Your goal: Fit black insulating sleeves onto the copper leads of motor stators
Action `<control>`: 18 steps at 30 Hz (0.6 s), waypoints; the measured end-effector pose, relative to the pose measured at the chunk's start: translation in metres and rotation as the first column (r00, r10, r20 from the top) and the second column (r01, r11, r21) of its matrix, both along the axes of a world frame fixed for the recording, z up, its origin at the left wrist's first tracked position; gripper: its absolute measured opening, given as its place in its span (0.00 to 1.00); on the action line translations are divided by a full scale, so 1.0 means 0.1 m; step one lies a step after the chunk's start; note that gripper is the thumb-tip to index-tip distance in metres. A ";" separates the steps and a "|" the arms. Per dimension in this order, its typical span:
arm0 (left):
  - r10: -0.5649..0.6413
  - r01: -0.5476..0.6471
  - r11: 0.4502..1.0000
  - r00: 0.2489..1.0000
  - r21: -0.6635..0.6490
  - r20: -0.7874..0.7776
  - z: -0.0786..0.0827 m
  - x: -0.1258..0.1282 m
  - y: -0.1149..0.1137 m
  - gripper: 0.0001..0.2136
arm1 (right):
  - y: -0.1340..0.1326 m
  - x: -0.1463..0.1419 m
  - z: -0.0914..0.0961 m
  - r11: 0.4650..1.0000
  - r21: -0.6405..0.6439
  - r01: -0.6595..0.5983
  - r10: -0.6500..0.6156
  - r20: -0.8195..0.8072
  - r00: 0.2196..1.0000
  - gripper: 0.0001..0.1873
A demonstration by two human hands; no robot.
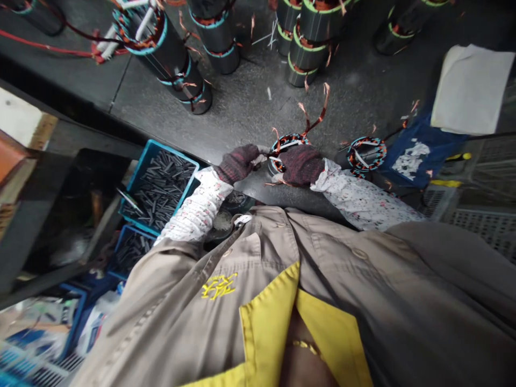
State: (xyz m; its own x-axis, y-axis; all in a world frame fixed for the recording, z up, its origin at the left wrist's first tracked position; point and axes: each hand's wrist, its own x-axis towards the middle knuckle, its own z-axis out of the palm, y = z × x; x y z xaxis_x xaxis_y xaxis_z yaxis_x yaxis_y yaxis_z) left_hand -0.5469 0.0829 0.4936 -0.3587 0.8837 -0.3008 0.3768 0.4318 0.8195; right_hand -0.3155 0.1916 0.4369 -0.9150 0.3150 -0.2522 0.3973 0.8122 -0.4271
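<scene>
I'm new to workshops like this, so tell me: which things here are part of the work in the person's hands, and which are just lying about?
In hand:
left hand, gloved
right hand, gloved
wound coil with copper wires, between both hands

Lying about:
second coil to the right
upright coils farther back
blue bin of dark strips
white cloth
blue bag

stator (287, 146) between hands, crate (161, 183) left

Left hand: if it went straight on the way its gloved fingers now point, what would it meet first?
The left hand points right, at the stator standing at the bench edge; it would meet that stator's near rim first, probably at once, as its fingertips look already at it. The right hand lies over the stator's other side.
</scene>
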 end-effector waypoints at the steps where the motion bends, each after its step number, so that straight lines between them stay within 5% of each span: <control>1: -0.032 0.032 0.999 0.999 -0.004 0.000 -0.01 0.01 0.03 0.06 | 0.00 0.00 0.00 1.000 0.003 -0.002 0.002 0.002 1.000 0.40; 6: -0.145 0.144 0.989 0.989 -0.033 -0.013 -0.13 -0.01 -0.04 0.14 | -0.01 0.00 0.00 1.000 0.022 -0.001 0.001 0.020 1.000 0.39; 13: 0.107 -0.108 0.993 0.994 0.051 0.023 -0.17 -0.04 -0.30 0.20 | -0.01 0.01 0.06 1.000 -0.014 0.014 -0.014 0.030 0.999 0.39; 18: 0.131 -0.138 0.988 0.986 0.064 0.106 -0.22 0.02 -0.31 0.23 | -0.01 0.00 0.05 0.999 -0.038 0.033 -0.032 0.019 0.999 0.40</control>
